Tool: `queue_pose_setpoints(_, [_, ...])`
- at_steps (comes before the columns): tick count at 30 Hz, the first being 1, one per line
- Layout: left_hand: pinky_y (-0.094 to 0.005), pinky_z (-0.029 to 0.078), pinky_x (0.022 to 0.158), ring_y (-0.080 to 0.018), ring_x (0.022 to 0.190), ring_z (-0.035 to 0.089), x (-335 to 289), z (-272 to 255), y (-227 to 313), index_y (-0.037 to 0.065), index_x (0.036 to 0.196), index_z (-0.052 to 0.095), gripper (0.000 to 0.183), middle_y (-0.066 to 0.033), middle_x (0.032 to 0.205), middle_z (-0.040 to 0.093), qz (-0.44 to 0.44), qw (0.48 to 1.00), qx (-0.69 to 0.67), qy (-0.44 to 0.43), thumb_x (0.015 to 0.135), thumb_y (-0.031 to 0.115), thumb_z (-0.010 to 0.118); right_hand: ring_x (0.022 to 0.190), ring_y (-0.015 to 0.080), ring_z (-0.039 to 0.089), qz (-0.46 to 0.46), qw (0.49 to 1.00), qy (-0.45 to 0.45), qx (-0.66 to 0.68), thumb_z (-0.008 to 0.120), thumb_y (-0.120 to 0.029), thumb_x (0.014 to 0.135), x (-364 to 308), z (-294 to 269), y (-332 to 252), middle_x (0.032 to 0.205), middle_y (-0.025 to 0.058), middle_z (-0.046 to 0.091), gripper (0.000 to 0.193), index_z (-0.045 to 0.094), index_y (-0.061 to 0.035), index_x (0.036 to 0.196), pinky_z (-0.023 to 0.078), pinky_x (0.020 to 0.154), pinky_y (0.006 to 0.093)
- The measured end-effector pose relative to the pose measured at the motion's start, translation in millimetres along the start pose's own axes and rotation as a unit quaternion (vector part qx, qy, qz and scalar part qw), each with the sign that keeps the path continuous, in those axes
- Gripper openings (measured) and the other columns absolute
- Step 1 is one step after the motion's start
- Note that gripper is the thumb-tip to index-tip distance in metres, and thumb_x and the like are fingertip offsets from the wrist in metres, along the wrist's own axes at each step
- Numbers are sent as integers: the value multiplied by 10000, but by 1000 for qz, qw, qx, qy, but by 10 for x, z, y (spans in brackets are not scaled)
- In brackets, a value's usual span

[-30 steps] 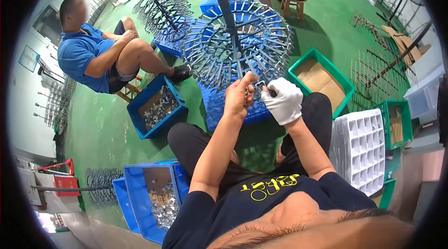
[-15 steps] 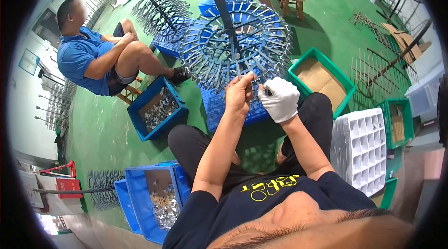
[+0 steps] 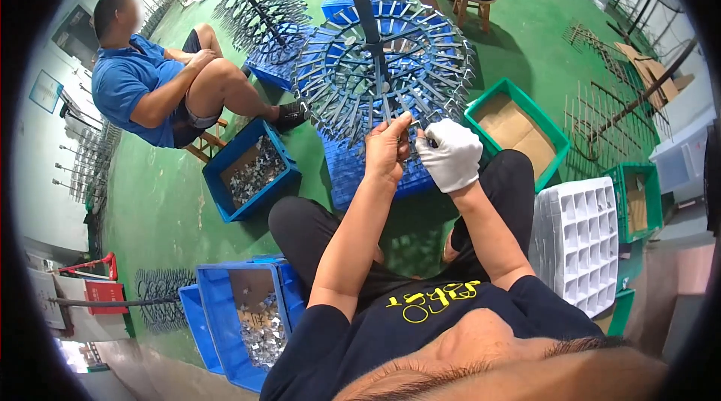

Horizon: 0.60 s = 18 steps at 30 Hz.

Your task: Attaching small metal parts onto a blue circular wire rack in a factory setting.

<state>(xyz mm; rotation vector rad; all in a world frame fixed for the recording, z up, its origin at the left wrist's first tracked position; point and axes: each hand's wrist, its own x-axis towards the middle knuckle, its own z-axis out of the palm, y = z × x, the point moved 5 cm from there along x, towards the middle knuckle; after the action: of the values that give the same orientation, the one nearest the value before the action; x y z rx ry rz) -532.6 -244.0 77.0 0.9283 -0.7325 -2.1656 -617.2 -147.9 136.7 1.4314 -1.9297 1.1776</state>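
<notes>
In front of me stands a round, tiered metal rack (image 3: 333,86) on a dark upright pole, its many prongs spreading outward. Small silvery metal pieces hang around its rim. At its near edge my bare left hand (image 3: 385,150) is closed in a pinch, thumb and forefinger toward the prongs; what they grip is mostly hidden. Close on its right, my right hand (image 3: 453,155) in a white glove is closed, thumb and forefinger on a small metal piece (image 3: 415,125) between the two hands. The dark thumb tip shows outside the glove.
Blue crates (image 3: 250,168) with loose metal pieces lie left and lower left. At right are a green crate (image 3: 518,131) lined with cardboard and a white compartment tray (image 3: 589,243). A seated person in blue (image 3: 139,89) and another rack (image 3: 263,14) are at far left.
The view has shifted slightly. Both hands stay together at the rack's near edge, with only small finger movement around the metal piece.
</notes>
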Motion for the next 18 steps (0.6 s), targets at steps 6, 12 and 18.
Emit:
queue_pose_setpoints(6, [-176,203,346,-49,378,370,-154,-175,-70,23,958,634,479,-1,625,548,-8,1000,-3,-10,917,475,481,490,236,486,17,998,-23,47,694,-69,670,-25,-107,-50,609,50,542,126,574,-76,629,397,473,327])
queue_pose_setpoints(12, [-177,243,345,-53,383,398,-429,-379,-99,-4,1099,599,736,-30,667,568,44,992,94,-70,922,636,281,516,223,499,16,977,-126,173,683,-43,682,-182,-67,-252,656,48,555,71,623,-72,707,403,487,307])
queue_pose_setpoints(18, [-161,270,354,-48,398,418,-550,-514,-91,-4,1166,574,692,-50,715,594,14,977,187,-101,948,587,288,542,183,499,-81,939,-240,232,672,-18,699,-268,110,-338,700,33,565,106,647,-58,794,400,505,269])
